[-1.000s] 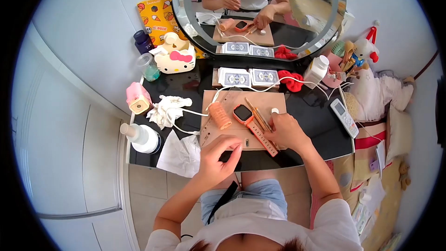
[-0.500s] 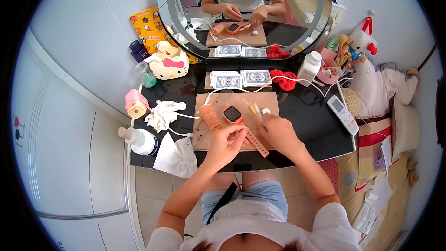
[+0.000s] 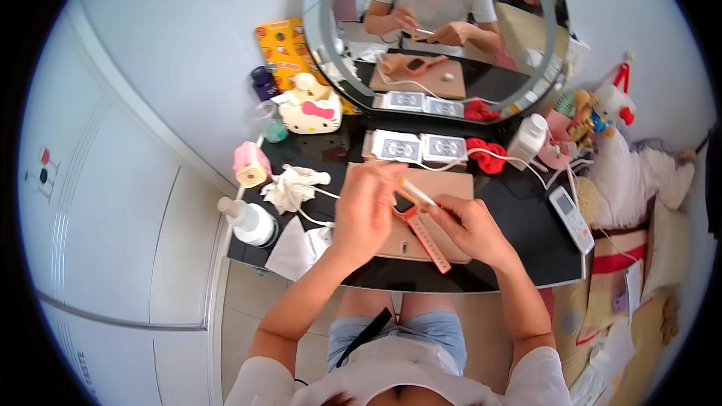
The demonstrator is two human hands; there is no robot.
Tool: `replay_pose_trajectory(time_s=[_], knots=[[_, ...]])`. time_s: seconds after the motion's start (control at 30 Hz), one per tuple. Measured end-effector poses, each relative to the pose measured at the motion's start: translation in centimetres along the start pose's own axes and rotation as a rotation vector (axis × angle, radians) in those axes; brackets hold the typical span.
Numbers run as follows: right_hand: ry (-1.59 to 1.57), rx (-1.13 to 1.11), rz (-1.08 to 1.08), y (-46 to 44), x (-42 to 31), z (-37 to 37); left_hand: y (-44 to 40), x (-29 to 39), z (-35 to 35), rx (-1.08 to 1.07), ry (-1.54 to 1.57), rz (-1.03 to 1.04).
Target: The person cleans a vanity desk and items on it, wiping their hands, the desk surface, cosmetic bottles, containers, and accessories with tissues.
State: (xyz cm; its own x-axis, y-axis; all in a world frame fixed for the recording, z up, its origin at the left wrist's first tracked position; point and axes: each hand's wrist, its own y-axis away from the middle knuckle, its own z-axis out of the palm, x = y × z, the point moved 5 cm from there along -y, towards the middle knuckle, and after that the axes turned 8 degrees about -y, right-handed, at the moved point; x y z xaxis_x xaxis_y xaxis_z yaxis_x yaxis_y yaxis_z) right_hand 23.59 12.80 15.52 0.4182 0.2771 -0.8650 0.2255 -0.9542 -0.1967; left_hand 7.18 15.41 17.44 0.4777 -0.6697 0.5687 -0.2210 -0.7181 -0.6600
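My right hand [image 3: 475, 231] pinches a slim white stick with an orange end [image 3: 418, 192], tilted above the tan mat [image 3: 451, 248]. My left hand [image 3: 366, 210] is raised beside its orange end; its fingers are smeared by motion, so I cannot tell if they touch it. Below the hands lies an orange watch [image 3: 426, 237], its strap stretched toward me and its face mostly hidden. The orange ribbed cylinder is hidden behind my left hand on the desk, but the mirror shows it.
A round mirror [image 3: 322, 37] stands at the back, before two card stacks [image 3: 396, 147] and a red scrunchie [image 3: 487, 156]. Left are crumpled tissue [image 3: 289, 186] and a pump bottle [image 3: 252, 223]. Right are a white bottle [image 3: 529, 140] and remote [image 3: 571, 219]. A white cable [image 3: 526, 165] crosses the back.
My left hand has left the watch strap and risen toward the stick's orange end. My right hand has lifted the stick and turned it. The head view has shifted.
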Motion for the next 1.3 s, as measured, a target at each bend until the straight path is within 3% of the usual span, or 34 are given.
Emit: replay_pose_trajectory(time_s=[0.03,0.13,0.17,0.27,0.3,0.33,0.37,0.47,0.6,0.63,0.67,0.77,0.8,0.83,0.93,1.07,1.2,1.3], knots=[[-0.018,-0.077,0.003,-0.6,-1.0,0.3,-0.7,1.1,-0.3,0.018,-0.313,0.347],[0.039,-0.082,-0.285,-2.6,-2.2,0.9,0.0,-0.2,1.4,-0.257,-0.146,0.196],[0.047,-0.176,-0.274,-3.4,-2.4,1.0,0.2,-0.9,1.4,-0.225,-0.137,0.159],[-0.102,-0.126,-0.172,-5.4,-3.3,0.3,0.2,-2.7,0.8,-0.170,-0.069,0.020],[-0.137,-0.139,0.071,-6.1,-3.8,-0.1,0.2,-3.3,0.4,-0.172,-0.026,-0.055],[-0.427,-0.068,0.026,-7.1,-2.8,0.1,0.2,-3.9,0.1,-0.174,0.020,-0.130],[-0.536,-0.017,-0.015,-8.1,-2.5,0.5,0.3,-4.3,-0.2,-0.219,0.131,-0.245],[-0.714,-0.010,-0.154,-10.4,-2.7,3.0,0.4,-6.4,-0.6,-0.129,0.263,-0.245],[-0.325,-0.032,-0.268,-14.0,-4.0,6.0,0.5,-9.6,-2.0,-0.080,0.373,-0.365],[-0.246,-0.010,-0.269,-15.1,-4.8,6.2,0.5,-10.3,-2.5,0.008,0.391,-0.308],[-0.213,0.064,-0.357,-16.7,-5.1,6.3,0.8,-11.6,-3.2,0.141,0.168,-0.257],[-0.110,0.321,-0.444,-21.2,-7.2,5.3,2.1,-12.0,-6.1,0.313,0.143,-0.400],[-0.098,0.440,-0.522,-22.4,-7.3,5.2,2.8,-11.9,-6.6,0.330,0.157,-0.368],[-0.074,0.436,-0.438,-23.8,-7.0,5.4,3.6,-11.9,-6.9,0.315,0.202,-0.383],[0.112,0.514,-0.567,-26.7,-5.0,7.0,5.6,-11.2,-7.8,0.275,0.297,-0.406],[0.173,0.446,-0.499,-27.7,-2.2,9.0,7.0,-10.7,-8.9,0.277,0.402,-0.435],[0.231,0.303,-0.279,-28.5,0.8,10.4,7.9,-10.0,-9.3,0.258,0.575,-0.461],[0.225,0.313,-0.250,-28.6,2.1,10.7,8.8,-9.0,-10.2,0.257,0.514,-0.427]])
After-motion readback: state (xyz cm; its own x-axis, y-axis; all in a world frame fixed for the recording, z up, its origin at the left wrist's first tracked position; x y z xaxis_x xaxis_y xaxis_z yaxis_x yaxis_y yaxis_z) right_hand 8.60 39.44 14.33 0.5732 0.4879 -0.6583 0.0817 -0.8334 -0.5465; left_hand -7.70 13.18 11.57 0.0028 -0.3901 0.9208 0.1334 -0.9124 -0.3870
